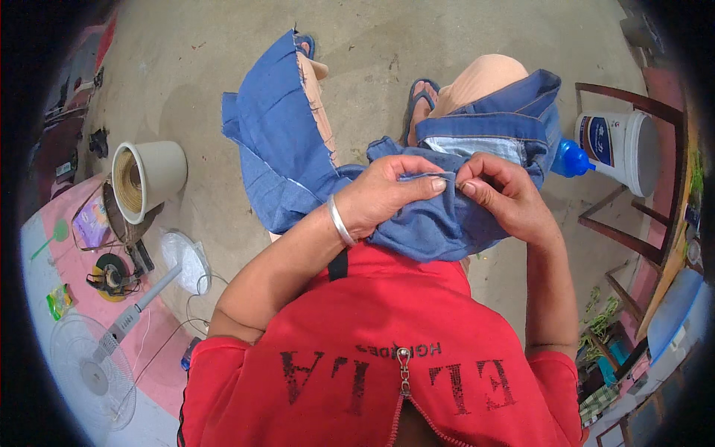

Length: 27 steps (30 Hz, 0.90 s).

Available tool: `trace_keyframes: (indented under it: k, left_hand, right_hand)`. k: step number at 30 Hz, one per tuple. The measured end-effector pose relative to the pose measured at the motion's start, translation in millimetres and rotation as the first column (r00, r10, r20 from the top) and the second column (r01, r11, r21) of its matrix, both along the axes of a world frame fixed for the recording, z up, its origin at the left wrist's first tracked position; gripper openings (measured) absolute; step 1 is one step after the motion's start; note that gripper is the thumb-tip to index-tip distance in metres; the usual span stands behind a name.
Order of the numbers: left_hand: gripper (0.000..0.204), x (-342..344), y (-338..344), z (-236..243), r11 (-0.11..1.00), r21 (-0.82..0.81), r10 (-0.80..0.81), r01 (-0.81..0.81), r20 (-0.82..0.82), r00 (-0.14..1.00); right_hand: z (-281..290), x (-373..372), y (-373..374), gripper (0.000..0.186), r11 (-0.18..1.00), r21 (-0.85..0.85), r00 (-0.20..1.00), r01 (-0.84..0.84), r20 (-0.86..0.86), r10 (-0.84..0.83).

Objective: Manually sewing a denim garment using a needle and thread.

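Blue denim cloth point(447, 231) lies bunched over my lap. My left hand point(376, 195), with a silver bangle at its wrist, pinches an edge of it between thumb and fingers. Close beside it my right hand point(514, 200) is closed, thumb against forefinger, at the same denim edge. Whether a needle or thread is between those fingertips is too small to make out. A wide denim panel point(279, 130) with frayed edges hangs over my left leg. Over my right knee rests a folded denim piece point(514, 108) with stitched seams and a pale inner side.
At left stand a cream bin point(167, 175) and a white standing fan point(93, 378), with cords trailing nearby. To the right are a white bucket point(642, 153), a bright blue plastic object point(571, 159) and a dark wooden chair frame point(629, 95). Leafy plants point(602, 316) grow at lower right.
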<state>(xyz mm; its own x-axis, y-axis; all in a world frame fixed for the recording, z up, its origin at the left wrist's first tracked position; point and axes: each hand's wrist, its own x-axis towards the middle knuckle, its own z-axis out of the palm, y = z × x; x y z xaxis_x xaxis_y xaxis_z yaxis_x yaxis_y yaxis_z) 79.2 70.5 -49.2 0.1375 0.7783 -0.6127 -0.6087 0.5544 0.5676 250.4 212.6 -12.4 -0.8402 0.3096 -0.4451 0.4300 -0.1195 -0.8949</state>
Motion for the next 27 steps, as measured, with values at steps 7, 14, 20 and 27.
trace_keyframes:
  k: [7, 14, 20, 27]
  left_hand:
    - [0.022, -9.0, 1.6, 7.8, 0.997, 0.022, 0.074, -0.073, -0.034, 0.997]
    - [0.019, -6.3, 0.8, 8.4, 0.995, 0.062, 0.085, -0.077, -0.146, 0.986]
    - [0.016, 2.9, -1.6, 13.3, 0.988, 0.127, 0.133, -0.092, -0.370, 0.919]
    - [0.014, 2.7, -2.9, 14.6, 0.986, 0.160, 0.103, -0.038, -0.420, 0.902]
  right_hand:
    - [3.1, -0.5, 5.7, 0.015, 0.992, 0.122, 0.999, -0.045, -0.022, 0.048]
    - [8.2, -4.1, 0.2, 0.014, 0.955, 0.291, 0.998, -0.058, -0.010, 0.063]
    - [17.1, -16.0, -24.5, 0.010, 0.837, 0.547, 1.000, 0.013, 0.003, -0.018]
    - [14.8, -20.0, -22.5, 0.008, 0.808, 0.588, 1.000, 0.021, -0.019, -0.012]
